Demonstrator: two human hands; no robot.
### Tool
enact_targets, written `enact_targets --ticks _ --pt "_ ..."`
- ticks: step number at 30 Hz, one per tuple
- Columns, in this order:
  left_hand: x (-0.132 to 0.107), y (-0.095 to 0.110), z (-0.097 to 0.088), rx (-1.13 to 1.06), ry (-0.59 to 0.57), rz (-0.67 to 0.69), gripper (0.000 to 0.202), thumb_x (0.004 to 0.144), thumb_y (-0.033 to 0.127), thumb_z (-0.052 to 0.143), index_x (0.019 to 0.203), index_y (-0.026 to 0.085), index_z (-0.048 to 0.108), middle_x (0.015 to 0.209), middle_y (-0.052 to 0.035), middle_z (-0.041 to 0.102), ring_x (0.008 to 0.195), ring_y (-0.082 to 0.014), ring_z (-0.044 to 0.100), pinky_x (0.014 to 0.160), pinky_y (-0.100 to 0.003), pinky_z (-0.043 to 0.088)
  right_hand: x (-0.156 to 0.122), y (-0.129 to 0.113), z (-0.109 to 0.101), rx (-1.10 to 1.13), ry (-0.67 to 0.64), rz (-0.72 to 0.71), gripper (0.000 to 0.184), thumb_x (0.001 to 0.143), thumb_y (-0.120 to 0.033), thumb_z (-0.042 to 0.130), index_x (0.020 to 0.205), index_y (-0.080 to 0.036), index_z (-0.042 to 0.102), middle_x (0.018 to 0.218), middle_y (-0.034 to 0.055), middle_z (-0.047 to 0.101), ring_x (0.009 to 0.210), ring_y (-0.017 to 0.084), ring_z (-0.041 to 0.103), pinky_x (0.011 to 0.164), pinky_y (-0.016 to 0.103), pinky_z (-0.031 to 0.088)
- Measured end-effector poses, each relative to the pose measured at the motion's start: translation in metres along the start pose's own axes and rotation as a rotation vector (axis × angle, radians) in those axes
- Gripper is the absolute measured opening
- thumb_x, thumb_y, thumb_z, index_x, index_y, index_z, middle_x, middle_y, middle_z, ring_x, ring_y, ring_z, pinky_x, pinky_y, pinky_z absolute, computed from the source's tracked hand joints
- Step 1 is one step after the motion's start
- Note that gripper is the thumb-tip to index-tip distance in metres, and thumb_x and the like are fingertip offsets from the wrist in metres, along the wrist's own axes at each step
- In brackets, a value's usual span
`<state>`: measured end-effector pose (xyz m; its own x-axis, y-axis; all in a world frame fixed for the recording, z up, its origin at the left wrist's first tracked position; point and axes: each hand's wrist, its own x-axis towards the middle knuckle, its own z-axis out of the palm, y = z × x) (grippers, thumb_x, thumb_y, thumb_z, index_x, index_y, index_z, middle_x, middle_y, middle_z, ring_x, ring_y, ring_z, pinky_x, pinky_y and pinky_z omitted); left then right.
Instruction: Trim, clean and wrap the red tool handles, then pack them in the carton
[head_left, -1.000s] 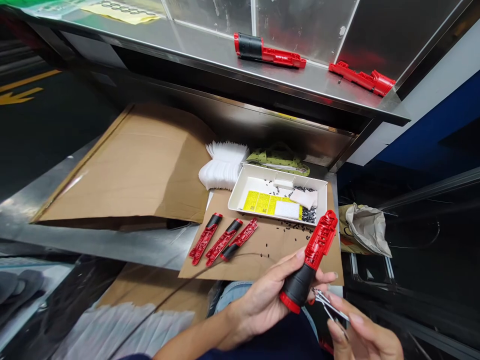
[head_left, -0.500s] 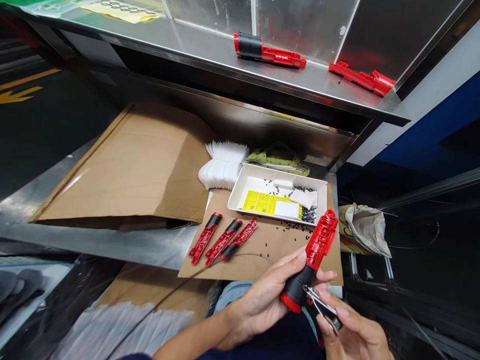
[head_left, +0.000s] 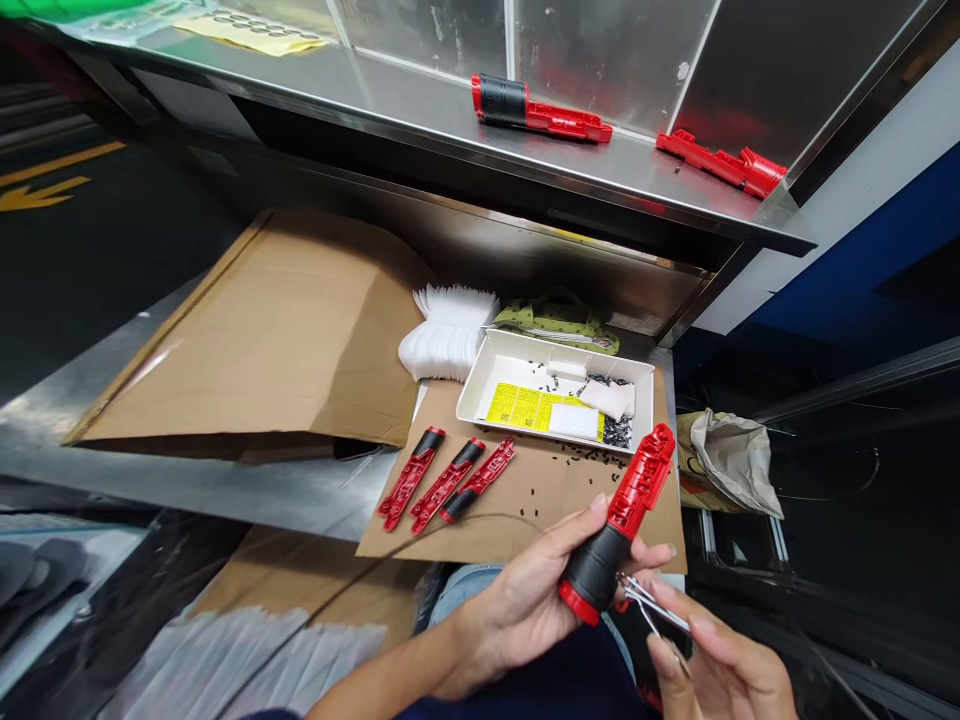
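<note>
My left hand (head_left: 536, 590) is wrapped round a red and black plastic housing (head_left: 600, 560), tilted with its red, ribbed end up and to the right. In my right hand (head_left: 724, 650), between thumb and fingers, is a shiny pair of nail clippers (head_left: 656, 607). Their tip lies close beside the black lower part of the housing; whether it touches cannot be made out. Three slimmer red and black housing halves (head_left: 448, 485) lie side by side on a cardboard sheet (head_left: 480, 535), to the left of my hands.
Beyond the hands stands a white tray (head_left: 469, 390) with small black parts and yellow labels; more black parts are scattered in front. White foam sleeves (head_left: 442, 345), a green pouch (head_left: 555, 320) and a large carton (head_left: 247, 330) surround it. Two red housings (head_left: 574, 122) rest on the metal shelf (head_left: 420, 110).
The nail clippers have shifted slightly right and down, away from the housing, along with my right hand. My left hand and the housing have barely moved.
</note>
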<state>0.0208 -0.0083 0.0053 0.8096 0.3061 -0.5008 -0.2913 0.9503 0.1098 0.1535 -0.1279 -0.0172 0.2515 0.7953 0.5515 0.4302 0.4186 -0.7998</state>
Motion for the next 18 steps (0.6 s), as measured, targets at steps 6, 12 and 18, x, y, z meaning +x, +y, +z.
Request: enact_targets --ticks 6,12,18 --pt "-0.003 0.002 0.002 -0.001 0.016 -0.058 0.050 0.100 0.037 0.045 0.074 0.006 0.074 0.076 -0.0096 0.076 0.090 -0.0188 0.072 0.087 -0.026 0.052 -0.009 0.001 0.012 -0.093 0.078 -0.041 0.045 0.078 0.000 0.071 0.118 -0.019 0.061 0.108 0.0095 0.076 0.093 0.030 0.073 0.078 0.033 0.065" --pt "-0.002 0.001 0.001 -0.006 -0.011 -0.041 0.041 0.097 0.037 0.053 0.077 0.008 0.074 0.076 -0.0082 0.076 0.088 -0.0184 0.073 0.085 -0.026 0.053 -0.007 0.000 0.013 -0.073 0.085 -0.023 0.045 0.077 0.001 0.071 0.116 -0.019 0.061 0.105 0.0086 0.077 0.090 0.030 0.074 0.075 0.033 0.066" --pt "0.001 -0.003 -0.003 -0.004 -0.070 -0.022 0.042 0.098 0.038 0.050 0.080 0.008 0.073 0.080 -0.0103 0.077 0.078 -0.0164 0.073 0.084 -0.026 0.054 -0.010 -0.011 0.041 -0.048 0.387 0.123 0.020 0.085 -0.013 0.073 0.102 -0.020 0.066 0.098 0.0030 0.078 0.087 0.021 0.077 0.076 0.028 0.065"
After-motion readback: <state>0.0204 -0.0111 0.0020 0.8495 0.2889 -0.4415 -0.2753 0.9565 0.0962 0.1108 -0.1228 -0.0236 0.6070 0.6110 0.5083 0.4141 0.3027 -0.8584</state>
